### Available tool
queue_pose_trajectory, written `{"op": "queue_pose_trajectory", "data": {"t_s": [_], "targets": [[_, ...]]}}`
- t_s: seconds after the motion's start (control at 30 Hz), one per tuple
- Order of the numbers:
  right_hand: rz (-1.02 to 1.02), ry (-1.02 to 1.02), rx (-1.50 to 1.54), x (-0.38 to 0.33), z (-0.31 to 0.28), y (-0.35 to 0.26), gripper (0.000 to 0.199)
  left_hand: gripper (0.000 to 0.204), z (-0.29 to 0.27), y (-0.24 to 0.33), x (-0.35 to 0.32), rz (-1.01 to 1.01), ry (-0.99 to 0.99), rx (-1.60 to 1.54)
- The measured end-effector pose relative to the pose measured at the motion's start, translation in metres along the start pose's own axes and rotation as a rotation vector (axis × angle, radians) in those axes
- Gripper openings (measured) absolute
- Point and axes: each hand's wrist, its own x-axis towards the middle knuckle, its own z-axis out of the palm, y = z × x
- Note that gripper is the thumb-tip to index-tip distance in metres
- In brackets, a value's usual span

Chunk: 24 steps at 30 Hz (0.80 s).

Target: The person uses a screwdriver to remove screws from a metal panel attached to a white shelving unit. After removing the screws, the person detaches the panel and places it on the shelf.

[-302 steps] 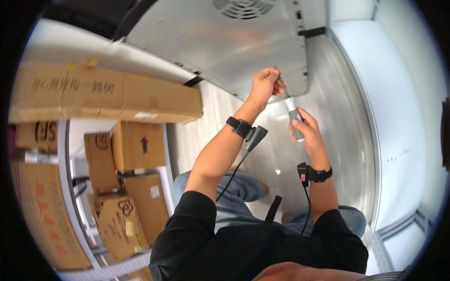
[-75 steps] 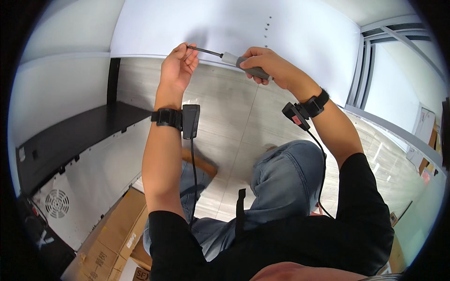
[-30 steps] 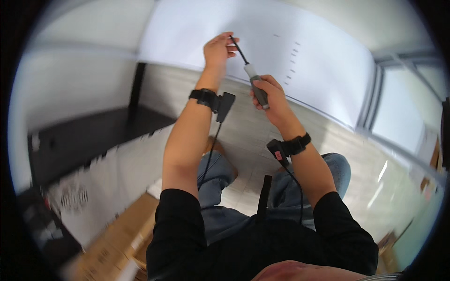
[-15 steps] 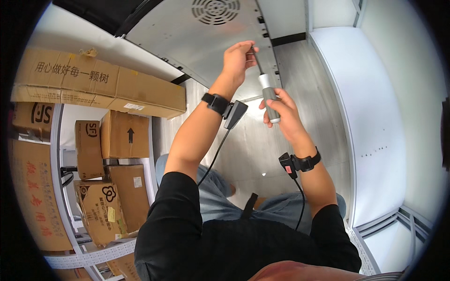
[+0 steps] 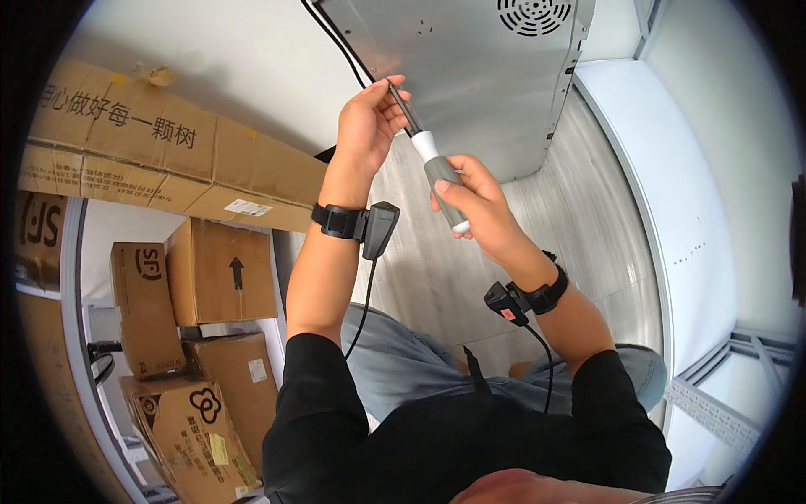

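A screwdriver (image 5: 440, 175) with a grey and white handle is gripped in my right hand (image 5: 476, 202), its dark shaft pointing up and to the left. My left hand (image 5: 374, 120) has its thumb and forefinger closed around the shaft near the tip. Beyond both hands stands a grey metal cabinet panel (image 5: 487, 92) with a round vent (image 5: 535, 15) at its top and slots along its right edge. The tip lies close to the panel's left edge; whether it touches a screw is hidden by my fingers.
On the left, a long cardboard box (image 5: 168, 143) rests above a metal rack holding several cartons (image 5: 222, 273). A black cable (image 5: 336, 38) runs beside the panel's left edge. White shelving (image 5: 688, 227) stands at the right, with grey plank flooring (image 5: 588, 227) before it.
Both hands and the screwdriver have shifted left, from near the panel's right side to its left edge. The view has turned, so the vent now appears farther right.
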Motion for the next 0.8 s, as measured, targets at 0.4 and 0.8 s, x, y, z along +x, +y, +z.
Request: {"op": "queue_pose_trajectory", "data": {"t_s": [0.4, 0.8], "targets": [[-0.02, 0.114, 0.042, 0.013, 0.041, 0.0, 0.029, 0.028, -0.014, 0.011, 0.011, 0.069, -0.073, -0.095], [0.011, -0.073, 0.264, 0.014, 0.038, -0.002, 0.032, 0.029, -0.016, 0.01, 0.011, 0.073, -0.072, -0.053]]}}
